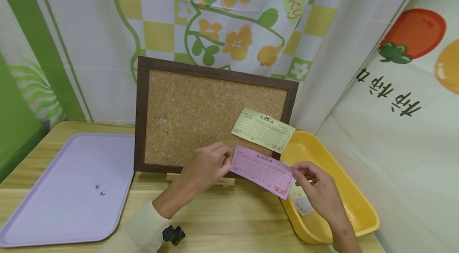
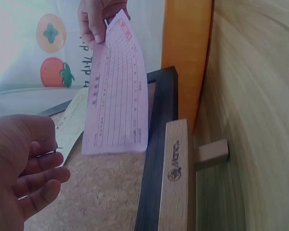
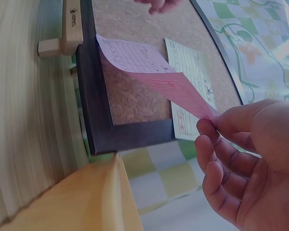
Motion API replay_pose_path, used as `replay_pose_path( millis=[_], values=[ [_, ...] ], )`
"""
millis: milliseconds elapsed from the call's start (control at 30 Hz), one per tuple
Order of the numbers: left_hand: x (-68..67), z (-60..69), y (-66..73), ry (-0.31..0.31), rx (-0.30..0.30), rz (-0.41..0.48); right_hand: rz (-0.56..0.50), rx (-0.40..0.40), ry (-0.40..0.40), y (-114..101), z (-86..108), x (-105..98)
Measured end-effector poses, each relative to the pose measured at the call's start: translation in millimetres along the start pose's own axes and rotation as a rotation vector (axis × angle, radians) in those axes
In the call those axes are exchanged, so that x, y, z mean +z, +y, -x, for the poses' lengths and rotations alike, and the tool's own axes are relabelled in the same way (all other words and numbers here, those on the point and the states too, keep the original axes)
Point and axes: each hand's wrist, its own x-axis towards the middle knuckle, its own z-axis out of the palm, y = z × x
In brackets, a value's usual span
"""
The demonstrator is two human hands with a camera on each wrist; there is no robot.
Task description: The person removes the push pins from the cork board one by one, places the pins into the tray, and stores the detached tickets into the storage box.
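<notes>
My right hand (image 1: 320,189) pinches a pink printed slip (image 1: 263,171) at its right end, between thumb and index finger. The slip slants in front of the corkboard's (image 1: 201,113) lower right part, and in the right wrist view it bends. A pale yellow slip (image 1: 263,130) is fixed to the board above it by a thumbtack (image 1: 267,117) near its top edge. Beside the pink slip's left end, my left hand (image 1: 206,167) holds a thumbtack between thumb and index finger; its thin pin (image 2: 59,148) sticks out in the left wrist view, apart from the slip.
The dark-framed board leans on a wooden easel (image 2: 174,178). At left lies a lilac tray (image 1: 75,213) with two thumbtacks (image 1: 100,190) on it. A yellow bin (image 1: 353,205) at right contains more slips (image 1: 303,205), partly hidden by my right hand. Patterned curtains hang behind.
</notes>
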Motion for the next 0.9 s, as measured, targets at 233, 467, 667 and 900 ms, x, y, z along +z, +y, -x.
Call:
replay_pose_path(
  millis=[233, 467, 667, 900],
  values=[
    [-17.4, 13.6, -10.9, -0.012, -0.025, -0.020, 0.023, 0.016, 0.011, 13, 2.4, -11],
    [-33.9, 32.0, -25.2, -0.039, -0.079, -0.028, 0.032, 0.014, 0.044, 24, 3.9, -20],
    [-46.8, 46.0, -37.2, -0.026, -0.083, -0.077, 0.072, 0.030, 0.066, 27, 4.6, -28],
    [-62.1, 58.1, -50.1, 0.012, -0.080, -0.135, 0.118, 0.017, 0.090, 32, 6.0, -34]
  ],
)
